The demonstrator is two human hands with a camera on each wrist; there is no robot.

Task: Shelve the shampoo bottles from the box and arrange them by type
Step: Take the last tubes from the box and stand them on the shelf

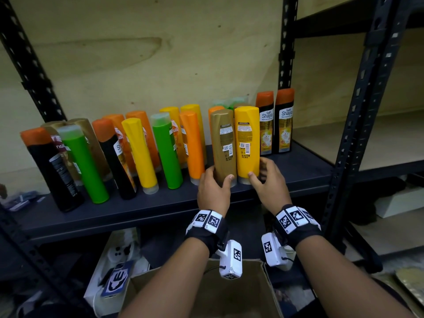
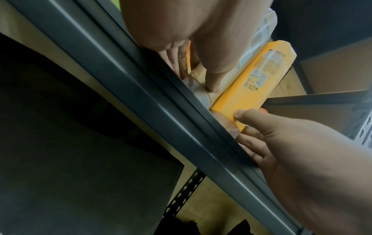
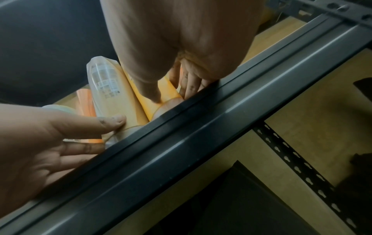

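Note:
Two shampoo bottles stand cap-down, side by side, near the front of the dark shelf (image 1: pixel 160 210). My left hand (image 1: pixel 216 179) grips the base of the gold bottle (image 1: pixel 223 143), thumb in front and fingers behind. The yellow bottle (image 1: pixel 246 138) is held low down by my right hand (image 1: pixel 258 172). In the left wrist view my left hand (image 2: pixel 195 74) wraps the gold bottle beside the yellow bottle (image 2: pixel 251 89). The right wrist view has my right hand (image 3: pixel 173 93) round the yellow bottle, next to the gold bottle (image 3: pixel 112 98).
Several green, orange, yellow, gold and black bottles stand mixed along the shelf to the left. Two black orange-capped Shayla bottles (image 1: pixel 275 125) stand just right of my hands. An open cardboard box (image 1: pixel 206 294) sits below. A black upright (image 1: pixel 358 111) bounds the shelf on the right.

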